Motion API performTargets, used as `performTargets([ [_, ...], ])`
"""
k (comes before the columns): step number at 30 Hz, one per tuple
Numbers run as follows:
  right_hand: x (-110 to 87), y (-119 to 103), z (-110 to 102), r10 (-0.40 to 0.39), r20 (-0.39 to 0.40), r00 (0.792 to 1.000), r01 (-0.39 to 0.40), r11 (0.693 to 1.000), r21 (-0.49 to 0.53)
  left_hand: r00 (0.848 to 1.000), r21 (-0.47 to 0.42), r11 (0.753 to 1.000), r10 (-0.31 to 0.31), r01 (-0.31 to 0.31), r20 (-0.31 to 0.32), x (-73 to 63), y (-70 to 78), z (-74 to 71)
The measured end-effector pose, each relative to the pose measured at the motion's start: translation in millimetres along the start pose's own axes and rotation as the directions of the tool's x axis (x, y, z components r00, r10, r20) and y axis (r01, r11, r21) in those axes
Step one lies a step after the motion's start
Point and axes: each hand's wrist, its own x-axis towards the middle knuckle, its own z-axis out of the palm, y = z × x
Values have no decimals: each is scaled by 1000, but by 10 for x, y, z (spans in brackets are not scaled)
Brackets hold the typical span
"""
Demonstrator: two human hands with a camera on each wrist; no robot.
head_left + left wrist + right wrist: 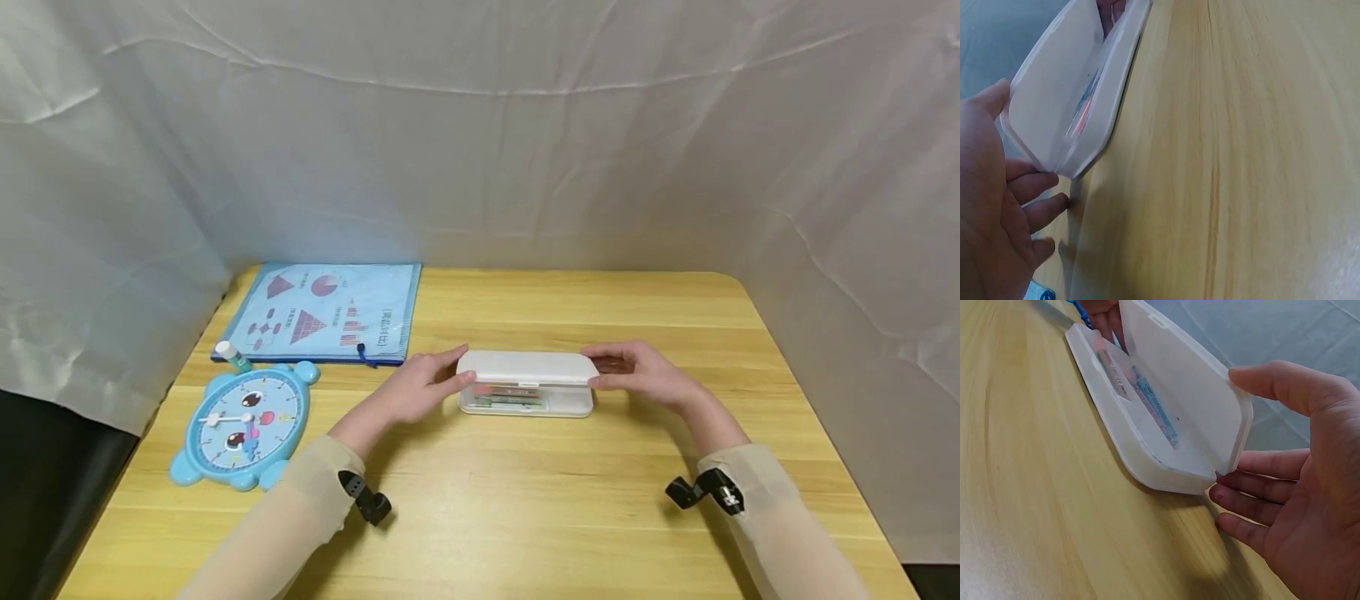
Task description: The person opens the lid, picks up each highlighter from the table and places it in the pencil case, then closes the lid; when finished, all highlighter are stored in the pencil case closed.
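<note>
A white pencil case (pixel 526 405) lies on the wooden table with its lid (pixel 525 365) raised partway. My left hand (pixel 415 385) holds the left end of the lid, its thumb (pixel 995 98) on the front edge and fingertips low by the hinge. At the other end my right hand (pixel 647 374) grips the lid likewise, thumb (pixel 1260 381) on its edge and fingers behind at the hinge corner. Inside the case, the right wrist view shows a blue pen-like stick (pixel 1155 403) and a clear tube with a pink end (pixel 1112 374).
A blue clock toy (pixel 247 429) with a cartoon face lies left of my left forearm. Beyond it are a small white-capped bottle (pixel 234 357) and a light blue zip folder (pixel 330 312). Grey cloth (pixel 487 167) hangs behind the table (pixel 487 517).
</note>
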Motion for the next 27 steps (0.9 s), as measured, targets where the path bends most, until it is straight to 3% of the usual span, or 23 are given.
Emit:
performTargets([
  [6,14,36,5,-49,20,999,50,998,-48,999,-13,1000,-5,6,39,10,-45,-3],
  [12,16,34,38,-45,15,999,47,988,-144,998,-49,998,-38,40,52,28,-65,18],
  [18,10,11,91,-40,-5,999,37,961,-273,999,-36,999,-26,28,42,40,-63,31],
  [27,6,1,154,-41,-33,999,27,944,-328,999,-3,999,-33,33,26,45,-54,48],
])
